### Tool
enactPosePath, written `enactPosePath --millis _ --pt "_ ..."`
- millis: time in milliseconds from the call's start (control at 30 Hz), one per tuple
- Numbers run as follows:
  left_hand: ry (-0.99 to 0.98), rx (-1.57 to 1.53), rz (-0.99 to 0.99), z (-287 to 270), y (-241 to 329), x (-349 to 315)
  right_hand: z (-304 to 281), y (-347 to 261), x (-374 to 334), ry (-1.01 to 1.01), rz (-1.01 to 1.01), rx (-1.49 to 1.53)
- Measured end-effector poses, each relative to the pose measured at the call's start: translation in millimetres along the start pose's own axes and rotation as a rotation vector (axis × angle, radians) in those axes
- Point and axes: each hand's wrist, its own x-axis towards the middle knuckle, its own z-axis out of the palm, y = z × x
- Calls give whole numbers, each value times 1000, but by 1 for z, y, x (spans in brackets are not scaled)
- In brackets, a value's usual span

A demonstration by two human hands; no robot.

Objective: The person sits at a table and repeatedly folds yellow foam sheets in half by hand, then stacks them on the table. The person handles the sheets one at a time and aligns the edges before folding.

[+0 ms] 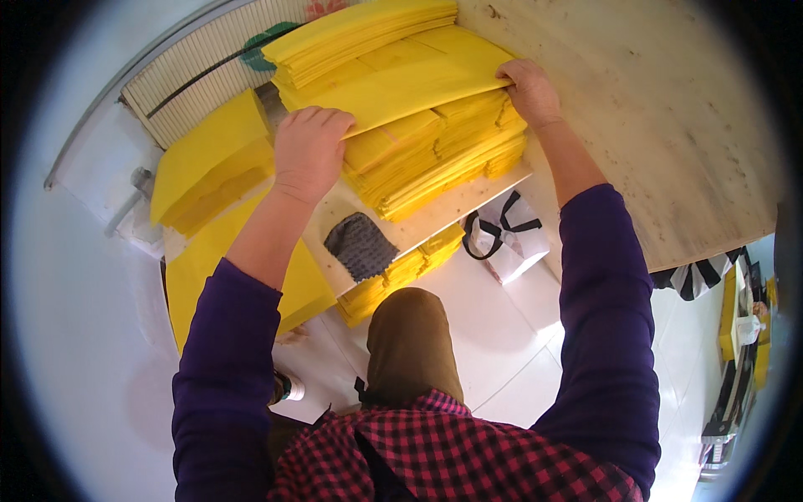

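Both my hands grip the near edge of a yellow fabric-like sheet (435,71), one at each end. My left hand (311,151) is closed on its left end, thumb side toward the sheet. At the right end, my right hand (534,94) pinches the edge between thumb and fingers. Underneath lie layered piles of folded yellow sheets (456,171), their edges facing me. Behind the held sheet, another thick yellow pile (368,42) rises. A dark grey cloth scrap (361,245) with a ragged edge rests on the pale tabletop (330,213) near my left forearm.
More yellow sheets stand left in a bent stack (209,163), with others (238,276) lying nearer. A stained pale board (644,117) fills the right side. Below the table edge are yellow bundles (401,272) and a white bag (514,243) with black handles.
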Motion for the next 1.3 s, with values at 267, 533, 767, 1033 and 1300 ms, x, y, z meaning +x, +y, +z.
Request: enactPosePath --millis 267,533,767,1033,1300 --pt "-4 -88 -20 -1 2 -9 -9 6 -3 8 -63 -1" --pt "58 -127 -13 0 4 -17 -19 3 6 15 -144 -126" --pt "156 -167 -124 4 -2 -19 -37 1 53 99 -301 -178" --pt "313 -50 -45 4 0 -4 -43 15 83 48 -237 -255" --pt "98 -120 -64 16 12 -5 -10 29 -2 9 -61 -96"
